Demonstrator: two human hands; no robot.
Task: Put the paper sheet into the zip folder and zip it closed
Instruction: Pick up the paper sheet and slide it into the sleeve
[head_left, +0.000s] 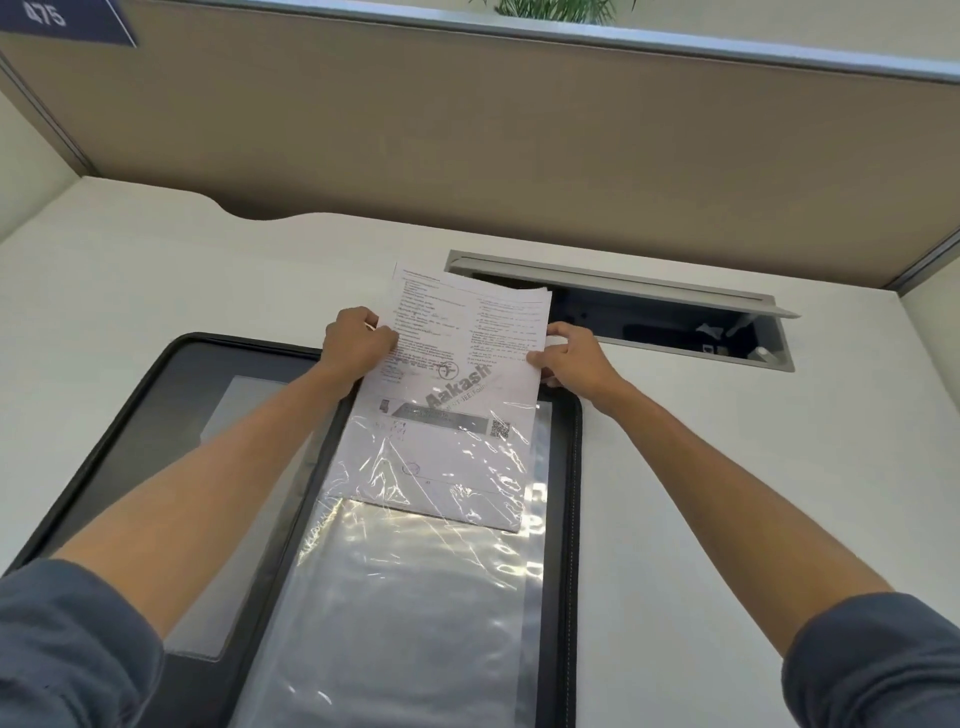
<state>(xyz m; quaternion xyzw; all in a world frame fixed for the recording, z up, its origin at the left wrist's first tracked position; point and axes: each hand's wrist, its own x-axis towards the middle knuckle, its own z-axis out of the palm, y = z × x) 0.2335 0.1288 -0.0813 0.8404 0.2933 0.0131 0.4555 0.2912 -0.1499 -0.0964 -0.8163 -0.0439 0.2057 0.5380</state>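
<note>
Gripping the paper sheet (457, 358) by its side edges, left hand (358, 343) and right hand (569, 358) both clamped on it. Lower half already inside the clear sleeve (415, 597) of the open zip folder (130, 415), at the desk's (727, 467) middle; upper half projecting. Remaining: full insertion, closing, zipping.

Two hands (358, 340) (571, 358), one paper sheet (457, 364), one open zip folder (124, 415), one clear sleeve (415, 597).
</note>
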